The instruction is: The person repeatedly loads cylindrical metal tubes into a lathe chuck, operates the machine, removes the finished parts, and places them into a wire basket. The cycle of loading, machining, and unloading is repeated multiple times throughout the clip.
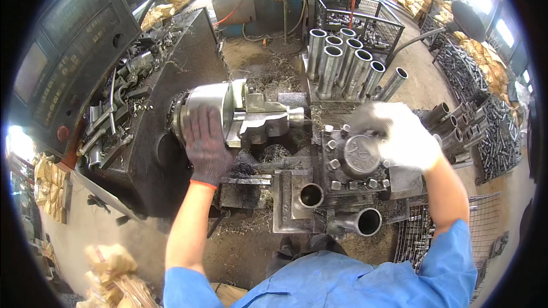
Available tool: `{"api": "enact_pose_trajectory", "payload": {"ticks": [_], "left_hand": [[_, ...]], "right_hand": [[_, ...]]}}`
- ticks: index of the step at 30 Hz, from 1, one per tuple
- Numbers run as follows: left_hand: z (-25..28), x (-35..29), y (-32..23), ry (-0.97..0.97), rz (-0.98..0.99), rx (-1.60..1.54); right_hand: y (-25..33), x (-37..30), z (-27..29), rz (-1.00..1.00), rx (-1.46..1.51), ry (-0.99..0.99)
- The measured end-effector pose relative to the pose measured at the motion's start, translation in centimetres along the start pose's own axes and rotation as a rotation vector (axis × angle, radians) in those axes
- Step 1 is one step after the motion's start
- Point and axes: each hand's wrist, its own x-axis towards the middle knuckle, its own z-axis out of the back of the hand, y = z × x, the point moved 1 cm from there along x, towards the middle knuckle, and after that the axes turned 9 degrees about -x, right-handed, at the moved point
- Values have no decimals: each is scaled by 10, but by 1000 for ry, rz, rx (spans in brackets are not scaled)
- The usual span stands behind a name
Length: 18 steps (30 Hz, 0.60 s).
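Observation:
My left hand, in a dark glove with an orange cuff, lies with its fingers stretched out flat on the side of a round metal lathe chuck. Stepped jaws stick out of the chuck to the right, and a short bright round end shows past them. Over the right side of a square tool post is my right hand, smeared by motion and washed out by glare; its fingers cannot be made out. The post has a round cap ringed by several square-headed bolts.
Several metal tubes stand upright behind the tool post. Two more open-ended tubes sit at the machine's near side. A control panel and metal scraps are at left. Tubes and a wire-mesh crate are at right.

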Motion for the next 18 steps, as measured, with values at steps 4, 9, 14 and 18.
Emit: {"api": "enact_pose_trajectory", "payload": {"ticks": [4,9,14,18], "left_hand": [[-15,13,23,-9,-80,-95],[-30,1,39,56,-84,-141],[6,87,42,374,-131,-135],[27,135,55,948,141,-369]], "right_hand": [[-76,120,-70,-174,-117,988],[-101,184,-144,6,-141,168],[-78,194,-151,20,199,602],[-62,185,-169,-195,52,751]]}}
